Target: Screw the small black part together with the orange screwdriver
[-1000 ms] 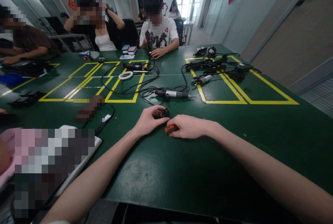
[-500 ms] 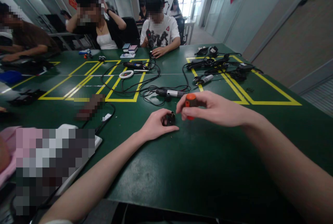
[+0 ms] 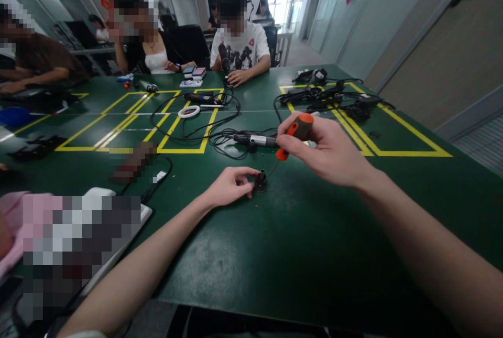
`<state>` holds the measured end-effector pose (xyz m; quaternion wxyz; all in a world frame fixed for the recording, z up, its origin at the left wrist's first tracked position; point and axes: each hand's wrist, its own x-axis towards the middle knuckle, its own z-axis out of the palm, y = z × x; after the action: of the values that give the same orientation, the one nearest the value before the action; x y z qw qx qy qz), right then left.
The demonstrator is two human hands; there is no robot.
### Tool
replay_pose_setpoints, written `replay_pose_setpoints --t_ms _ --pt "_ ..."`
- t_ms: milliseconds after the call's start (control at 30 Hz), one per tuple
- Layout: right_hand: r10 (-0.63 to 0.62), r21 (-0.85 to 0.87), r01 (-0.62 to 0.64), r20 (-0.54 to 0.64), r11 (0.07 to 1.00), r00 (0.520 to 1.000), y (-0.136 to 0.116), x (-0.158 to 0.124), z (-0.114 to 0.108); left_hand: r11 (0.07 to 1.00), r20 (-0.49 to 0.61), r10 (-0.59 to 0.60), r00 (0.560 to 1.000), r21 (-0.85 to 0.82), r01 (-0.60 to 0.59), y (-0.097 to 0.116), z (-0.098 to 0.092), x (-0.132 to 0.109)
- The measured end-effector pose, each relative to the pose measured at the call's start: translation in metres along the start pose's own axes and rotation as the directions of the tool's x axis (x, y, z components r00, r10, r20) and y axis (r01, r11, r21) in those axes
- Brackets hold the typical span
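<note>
My left hand [image 3: 231, 187] rests on the green table [image 3: 220, 254] with its fingers closed against a small black round part [image 3: 260, 184]. That part stands upright and has a short brass-coloured tube on top; my index finger reaches its upper edge. In my right hand [image 3: 324, 146] is a screwdriver [image 3: 299, 127] with an orange and grey handle, gripped by thumb and fingers. Its handle leans up to the right, and the thin shaft slopes down left toward the black part. Whether the tip touches the part I cannot tell.
Just beyond my hands lies a grey and black electric screwdriver [image 3: 255, 140] with coiled cable. More black cables [image 3: 326, 94] lie at the back right, and a white ring [image 3: 189, 111] farther left. A co-worker [image 3: 241, 44] sits opposite, holding a dark power tool.
My right hand has tilted the screwdriver from upright to leaning, its shaft now showing beside the black part. My left thumb has drawn in. A co-worker at the back left has lowered an arm.
</note>
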<state>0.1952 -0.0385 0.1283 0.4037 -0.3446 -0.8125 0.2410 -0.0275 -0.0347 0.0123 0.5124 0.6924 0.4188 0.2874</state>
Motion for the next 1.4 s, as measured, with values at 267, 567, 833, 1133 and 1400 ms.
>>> replay_pose_setpoints --t_ms 267,567,833,1133,1400 --pt "0.011 -0.060 -0.005 0.106 0.998 0.994 0.001 0.000 0.009 0.999 -0.133 0.019 0.991 -0.028 -0.023 0.001 -0.006 0.002" --pt "0.013 -0.091 -0.002 0.123 0.996 0.992 -0.002 -0.002 0.010 0.999 -0.145 0.040 0.989 0.013 -0.038 -0.005 -0.007 0.004" --pt "0.029 -0.108 -0.016 0.122 0.994 0.992 -0.005 -0.002 0.009 0.992 -0.122 0.067 0.990 0.112 -0.053 0.000 -0.005 0.001" --pt "0.054 -0.162 -0.035 0.117 0.986 0.992 -0.007 -0.003 0.012 0.945 -0.044 0.179 0.983 0.287 -0.159 0.003 -0.004 -0.003" --pt "-0.080 -0.217 0.067 -0.052 0.974 0.995 0.001 -0.006 0.017 0.943 -0.059 0.174 0.983 0.299 -0.149 0.000 -0.002 -0.002"
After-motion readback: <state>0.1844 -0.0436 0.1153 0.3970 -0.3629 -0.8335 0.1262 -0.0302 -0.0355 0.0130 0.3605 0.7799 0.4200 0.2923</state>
